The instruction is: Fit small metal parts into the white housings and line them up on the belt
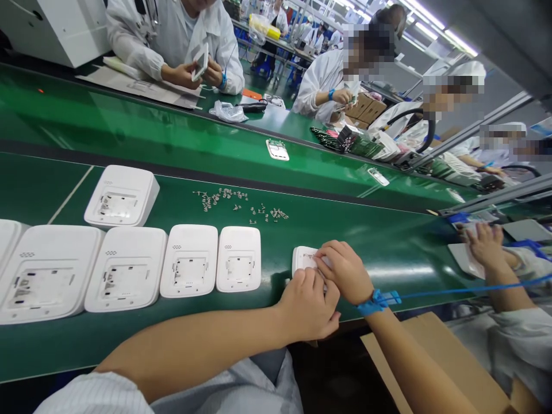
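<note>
A white plastic housing (pixel 302 257) rests on the green bench in front of me, largely covered by my hands. My left hand (pixel 308 305) has its fingers curled over the near side of it. From the right, my right hand (pixel 345 270), with a blue wrist strap, grips the same housing, its fingertips pressed on the recessed face. Whatever tiny part may lie under the fingertips is hidden. Left of my hands, several similar white housings (pixel 238 259) stand in a row, their recesses upward. Behind them lie loose small metal pieces (pixel 215 198), which look like battery contacts.
One more housing (pixel 121 195) sits behind the row. Beyond runs a green conveyor belt (pixel 172 138) carrying a white part with a circuit board (pixel 277 150). Co-workers sit across it; another person's hands (pixel 487 247) work at my right. A cardboard box (pixel 431 356) is below the bench edge.
</note>
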Demonstrator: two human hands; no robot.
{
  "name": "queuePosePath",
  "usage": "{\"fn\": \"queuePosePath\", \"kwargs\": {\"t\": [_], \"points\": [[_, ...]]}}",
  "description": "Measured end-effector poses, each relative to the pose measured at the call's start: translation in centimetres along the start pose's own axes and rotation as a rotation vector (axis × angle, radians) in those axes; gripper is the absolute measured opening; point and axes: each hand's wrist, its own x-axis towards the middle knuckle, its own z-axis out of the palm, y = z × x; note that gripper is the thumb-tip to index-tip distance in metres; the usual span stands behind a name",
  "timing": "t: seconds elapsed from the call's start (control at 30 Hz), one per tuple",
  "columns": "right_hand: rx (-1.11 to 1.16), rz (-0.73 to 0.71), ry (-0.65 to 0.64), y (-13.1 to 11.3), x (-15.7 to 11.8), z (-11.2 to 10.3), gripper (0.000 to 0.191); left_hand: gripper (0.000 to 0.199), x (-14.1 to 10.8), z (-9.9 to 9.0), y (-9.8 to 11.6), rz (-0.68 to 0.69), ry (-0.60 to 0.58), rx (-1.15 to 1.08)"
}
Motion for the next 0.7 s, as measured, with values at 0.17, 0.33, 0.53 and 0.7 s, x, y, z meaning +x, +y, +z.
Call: {"fn": "queuePosePath", "kwargs": {"t": [0.17,0.33,0.53,0.7], "points": [[0.003,0.032,0.007,0.2,0.0,0.0,0.015,0.058,-0.1,0.3,0.2,-0.066,0.032,-0.068],[0.048,0.027,0.083,0.2,-0.3,0.5,0.012,0.06,0.0,0.3,0.1,-0.051,0.004,-0.075],[0.122,0.058,0.185,-0.2,-1.0,0.9,0.004,0.056,-0.1,0.4,0.2,-0.045,0.032,-0.063],[0.064,0.052,0.23,-0.5,-1.5,1.1,0.006,0.054,-0.1,0.3,0.1,-0.037,0.028,-0.069]]}}
